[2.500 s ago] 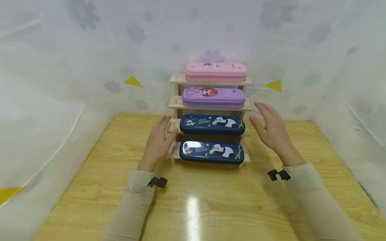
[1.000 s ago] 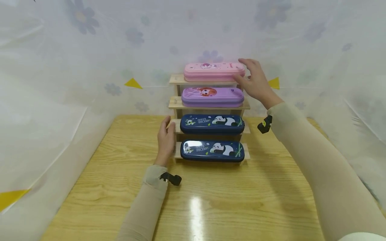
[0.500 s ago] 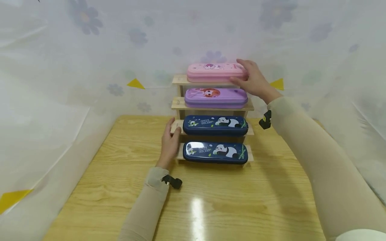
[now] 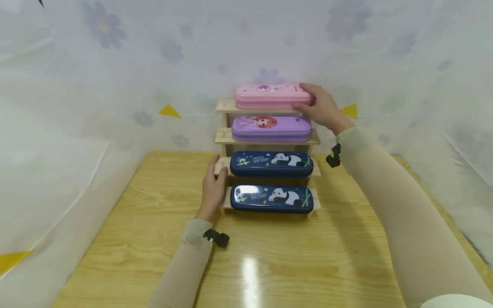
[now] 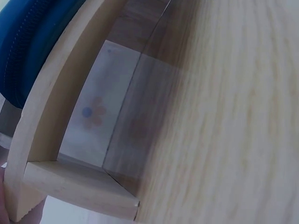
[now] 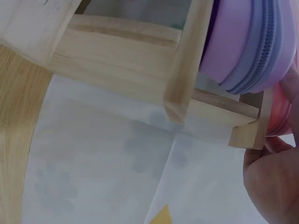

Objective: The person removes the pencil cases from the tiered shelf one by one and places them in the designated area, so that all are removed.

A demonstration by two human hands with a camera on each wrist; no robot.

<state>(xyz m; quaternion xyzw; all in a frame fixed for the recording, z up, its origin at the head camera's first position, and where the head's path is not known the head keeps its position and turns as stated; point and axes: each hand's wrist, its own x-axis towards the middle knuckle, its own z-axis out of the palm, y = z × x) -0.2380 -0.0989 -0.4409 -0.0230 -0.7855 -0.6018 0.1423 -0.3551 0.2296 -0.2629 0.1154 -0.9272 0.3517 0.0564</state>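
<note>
While the left hand (image 4: 213, 190) holds the left end of the second tier from the bottom on the wooden rack (image 4: 222, 136), the right hand (image 4: 322, 106) has hold of the right end of the pink case (image 4: 265, 96), thumb along the front side and fingers over the lid. That grip is closed on the case; the left grip looks closed on the rack, though its fingertips are partly hidden.

The pink case lies on the top tier. Below it, one to a tier, come the purple case (image 4: 250, 132), the upper panda case (image 4: 250, 170) and the lower panda case (image 4: 262, 205), each lengthwise along its board. As things stand, every tier bears one case, so the rack appears fully laid out. The work seems to centre on the pink case, which is neither let go nor lifted clear; whether either remains to be done cannot be told.

The rack stands toward the back of a wood-grained surface (image 4: 154, 239), with a bright streak of glare in front. Pale sheeting (image 4: 215, 25) printed with faint flowers hangs around it, marked by yellow triangles (image 4: 169, 111) at the back and left. Black devices (image 4: 333, 155) sit at both cuffs.
</note>
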